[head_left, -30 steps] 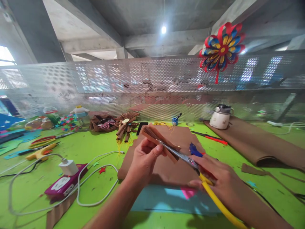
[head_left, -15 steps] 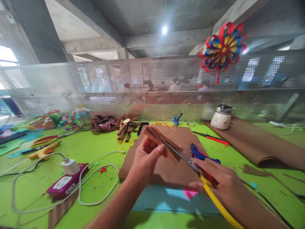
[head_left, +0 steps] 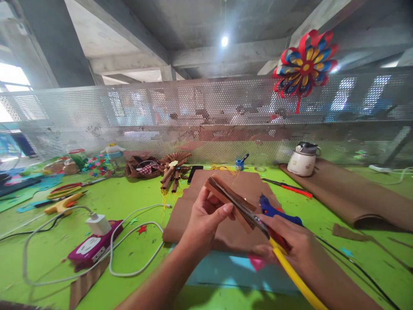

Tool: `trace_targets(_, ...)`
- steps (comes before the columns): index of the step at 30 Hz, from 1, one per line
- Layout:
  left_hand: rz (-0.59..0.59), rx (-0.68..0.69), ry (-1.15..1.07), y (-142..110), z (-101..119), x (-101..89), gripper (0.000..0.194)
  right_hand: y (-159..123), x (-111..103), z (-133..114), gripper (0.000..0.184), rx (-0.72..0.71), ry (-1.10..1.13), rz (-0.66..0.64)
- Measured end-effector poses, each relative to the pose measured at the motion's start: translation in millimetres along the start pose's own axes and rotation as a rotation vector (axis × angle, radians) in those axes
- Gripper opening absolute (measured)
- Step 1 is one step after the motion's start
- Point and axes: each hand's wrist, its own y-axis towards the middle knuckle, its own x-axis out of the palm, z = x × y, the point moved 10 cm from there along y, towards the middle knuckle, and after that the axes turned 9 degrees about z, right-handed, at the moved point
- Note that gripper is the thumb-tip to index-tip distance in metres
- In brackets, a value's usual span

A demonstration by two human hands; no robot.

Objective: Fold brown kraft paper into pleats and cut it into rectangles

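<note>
Between the thumb and fingers of my left hand (head_left: pixel 208 217) is a folded strip of brown paper (head_left: pixel 222 196), pleated in layers and held up over the table. My right hand (head_left: pixel 287 241) grips a pair of scissors (head_left: pixel 274 245) with yellow and red handles. Their blades lie along the paper strip, reaching toward its far end; how far they cut into it I cannot make out. Beneath both hands lies a stack of brown paper sheets (head_left: pixel 193 202), with a light blue sheet (head_left: pixel 209 269) in front of it. A blue glue gun (head_left: pixel 279 211) rests just beyond my right hand.
At the left are a purple power strip (head_left: pixel 95 245) with a white charger and looping cable, and more scissors (head_left: pixel 69 189). A brown paper ornament (head_left: pixel 172 170) sits at the back. Right stand a white jug (head_left: pixel 302 159), a brown paper roll (head_left: pixel 348 193) and a red-handled cutter (head_left: pixel 297 190).
The camera view has shifted slightly. My left hand and the paper strip have moved a little right and down, and the scissor blades now lie farther along the strip.
</note>
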Motion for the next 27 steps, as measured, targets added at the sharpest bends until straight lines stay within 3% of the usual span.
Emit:
trace_targets(8,-0.025,0.013,-0.005,-0.4,1.2,3.1,0.036,-5.7,1.5,0.2,0.030,-0.008,-0.005,0.028)
trace_targets(15,-0.065,0.007,0.002,-1.1,-3.8,4.7,0.035,-3.8,0.6,6.3,0.038,0.032,-0.014,0.058)
trace_targets(27,-0.121,0.006,0.037,-6.8,-10.3,11.6,0.032,-0.3,0.3,8.8,0.037,-0.007,0.077,0.119)
